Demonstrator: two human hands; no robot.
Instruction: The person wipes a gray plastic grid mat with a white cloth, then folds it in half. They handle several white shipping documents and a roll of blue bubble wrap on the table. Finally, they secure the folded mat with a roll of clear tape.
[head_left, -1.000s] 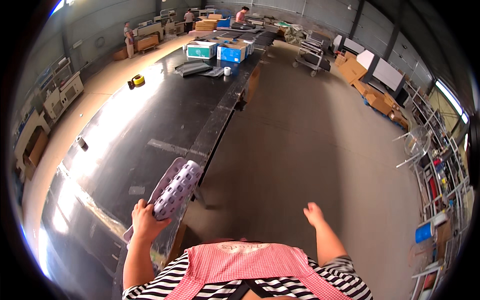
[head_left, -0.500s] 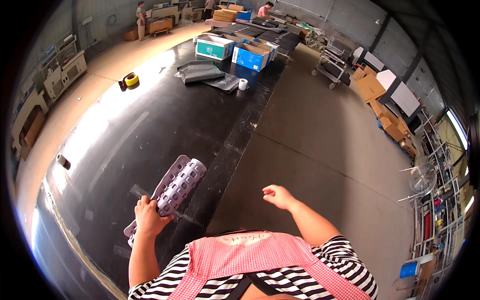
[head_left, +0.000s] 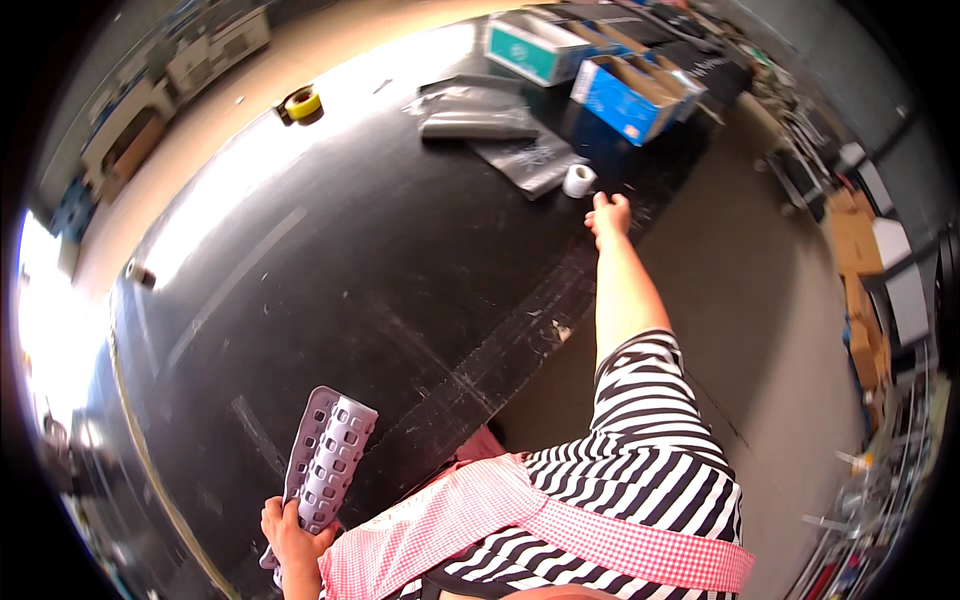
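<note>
At the near left, my left hand (head_left: 293, 545) is closed round the lower end of a light purple mat (head_left: 333, 465). The mat is rolled up and full of squarish holes; one edge stands loose along its left side. My right arm is stretched far forward over the table edge. At its end my right hand (head_left: 610, 220) holds nothing, its fingers apart, just short of a small white roll (head_left: 579, 181). That roll stands beside a flat grey plastic bag (head_left: 530, 160), and further grey plastic sheeting (head_left: 478, 124) lies folded behind it.
The black table (head_left: 330, 270) fills the middle. At its far end stand a green-and-white carton (head_left: 525, 55) and an open blue carton (head_left: 625, 100). A yellow tape roll (head_left: 302, 103) lies near the far left edge, another small roll (head_left: 140, 273) at the left. Cardboard (head_left: 855, 240) stands right.
My right hand has swung forward from beside my body to the white roll. My left hand keeps its hold on the mat, now nearer my body. The view has turned and moved toward the cartons.
</note>
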